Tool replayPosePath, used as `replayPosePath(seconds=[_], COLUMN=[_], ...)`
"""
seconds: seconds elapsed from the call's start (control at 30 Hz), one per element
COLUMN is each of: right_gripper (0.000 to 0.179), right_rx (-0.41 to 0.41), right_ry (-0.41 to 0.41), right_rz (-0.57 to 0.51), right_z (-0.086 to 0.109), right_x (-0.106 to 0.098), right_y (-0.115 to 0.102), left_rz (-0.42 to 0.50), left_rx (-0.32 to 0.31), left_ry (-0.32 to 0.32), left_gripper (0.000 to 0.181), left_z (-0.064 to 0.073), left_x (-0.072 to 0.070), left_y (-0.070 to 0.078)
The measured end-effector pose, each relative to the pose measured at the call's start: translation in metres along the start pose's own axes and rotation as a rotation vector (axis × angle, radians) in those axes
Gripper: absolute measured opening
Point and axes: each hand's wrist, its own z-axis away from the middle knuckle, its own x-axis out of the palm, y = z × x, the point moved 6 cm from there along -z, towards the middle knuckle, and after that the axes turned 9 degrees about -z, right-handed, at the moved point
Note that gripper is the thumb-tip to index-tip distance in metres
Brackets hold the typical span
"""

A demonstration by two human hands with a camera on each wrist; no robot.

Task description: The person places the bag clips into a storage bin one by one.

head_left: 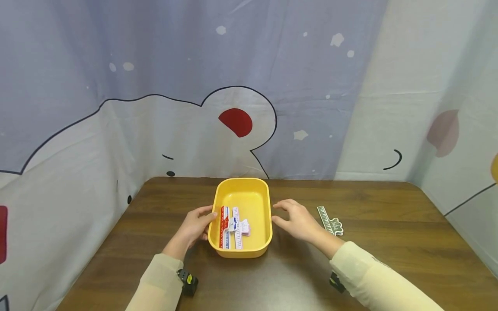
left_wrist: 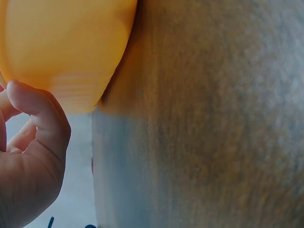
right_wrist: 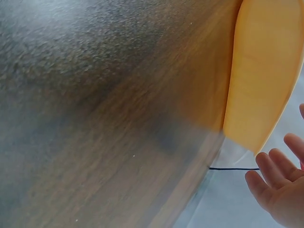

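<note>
A yellow plastic tub [head_left: 250, 196] sits on the table in the head view. My left hand [head_left: 194, 225] grips its left rim, thumb over the edge and fingers outside; the left wrist view shows that hand [left_wrist: 35, 152] at the tub's wall [left_wrist: 71, 47]. Inside, toward the left, lie a red ruler [head_left: 222, 229], a blue-and-white ruler [head_left: 227, 242] and a lilac ruler [head_left: 237, 229], with shaped decorative pieces at their sides. My right hand [head_left: 297, 220] hovers beside the right rim, holding nothing, its fingers [right_wrist: 270, 171] loosely spread in the right wrist view.
A green ruler [head_left: 327, 219] with a decorated, shaped side lies on the brown wooden table [head_left: 389, 224], right of my right hand. A printed curtain [head_left: 311, 86] hangs along the table's back edge. Dark wrist devices sit at the left cuff [head_left: 188, 283] and right cuff [head_left: 336, 282].
</note>
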Motion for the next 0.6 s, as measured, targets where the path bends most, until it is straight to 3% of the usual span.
replayPosePath(seconds=[0.6], right_gripper=[0.04], right_rx=[0.051], right_ry=[-0.043], right_rz=[0.018], right_z=[0.0047], right_x=[-0.0018], right_y=[0.0088], left_rz=[0.014], left_rx=[0.003], left_ry=[0.0], left_gripper=[0.047], left_z=[-0.0027], left_x=[0.0004], left_y=[-0.0016])
